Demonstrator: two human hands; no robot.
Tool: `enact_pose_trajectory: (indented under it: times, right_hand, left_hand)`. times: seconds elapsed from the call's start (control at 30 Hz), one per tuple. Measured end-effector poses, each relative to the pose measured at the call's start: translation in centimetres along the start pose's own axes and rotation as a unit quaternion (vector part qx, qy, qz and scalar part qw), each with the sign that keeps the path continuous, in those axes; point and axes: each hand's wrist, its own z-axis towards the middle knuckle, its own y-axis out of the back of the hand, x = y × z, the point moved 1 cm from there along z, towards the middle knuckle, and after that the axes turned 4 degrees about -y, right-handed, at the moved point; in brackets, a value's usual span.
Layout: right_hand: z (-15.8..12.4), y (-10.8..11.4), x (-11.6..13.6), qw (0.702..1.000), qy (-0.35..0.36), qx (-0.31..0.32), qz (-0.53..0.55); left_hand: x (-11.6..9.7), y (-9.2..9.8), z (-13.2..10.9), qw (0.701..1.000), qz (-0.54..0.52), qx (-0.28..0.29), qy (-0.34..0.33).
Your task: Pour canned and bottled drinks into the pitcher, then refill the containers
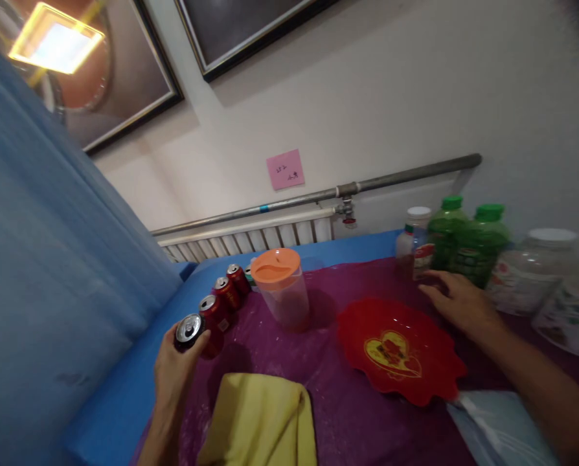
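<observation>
My left hand is wrapped round a dark soda can, its silver top facing up. Beyond it, several red cans form a row leading back toward the wall. My right hand is over the right side, thumb and fingers apart, close to a small clear bottle with a red label; whether a fingertip touches it I cannot tell. Below that hand lies a red scalloped plate with a yellow heart design. A clear pitcher with an orange lid stands between my hands.
Green-capped bottles and white-lidded jars stand at the right. A folded yellow cloth lies in front on the purple table cover. Behind are a radiator and a pipe. A blue curtain hangs left.
</observation>
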Motion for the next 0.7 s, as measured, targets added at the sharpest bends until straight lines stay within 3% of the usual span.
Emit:
enact_pose_trajectory:
  times: [0.1,0.17,0.23,0.3,0.37,0.43,0.5,0.53,0.63,0.7]
  right_hand:
    - [-2.1,1.4,3.6,0.996,0.022,0.059,0.057]
    - [-4.1,2.2,6.3,0.984,0.063,0.136,0.096]
    - [-6.3,2.8,8.8,0.929,0.134,0.273,0.213]
    - [-8.2,3.1,10.3,0.879,0.157,0.352,0.279]
    - [-9.3,3.1,10.8,0.848,0.156,0.377,0.338]
    - [-9.5,2.8,10.5,0.841,0.138,0.358,0.381]
    - [-8.9,2.6,9.7,0.857,0.105,0.314,0.394]
    - [-8.4,2.5,9.3,0.867,0.085,0.290,0.396]
    - [-6.8,2.4,8.0,0.884,0.027,0.222,0.411]
    - [-6.0,2.4,7.4,0.886,-0.003,0.191,0.422]
  left_hand:
    - [-4.0,-0.3,-3.1,0.989,-0.091,0.103,-0.050]
    - [-7.1,-1.9,-5.2,0.969,-0.160,0.168,-0.088]
    - [-10.2,-4.2,-7.4,0.938,-0.220,0.239,-0.119]
    - [-13.0,-6.6,-9.4,0.906,-0.261,0.298,-0.149]
    - [-15.2,-8.3,-11.0,0.892,-0.274,0.318,-0.166]
    - [-16.5,-8.9,-11.7,0.884,-0.284,0.332,-0.170]
    - [-16.7,-8.4,-11.1,0.883,-0.305,0.317,-0.166]
    - [-16.4,-7.8,-10.3,0.891,-0.320,0.281,-0.159]
    - [-13.8,-6.7,-6.2,0.928,-0.348,0.098,-0.093]
    - [-11.5,-7.3,-3.2,0.935,-0.343,0.082,-0.039]
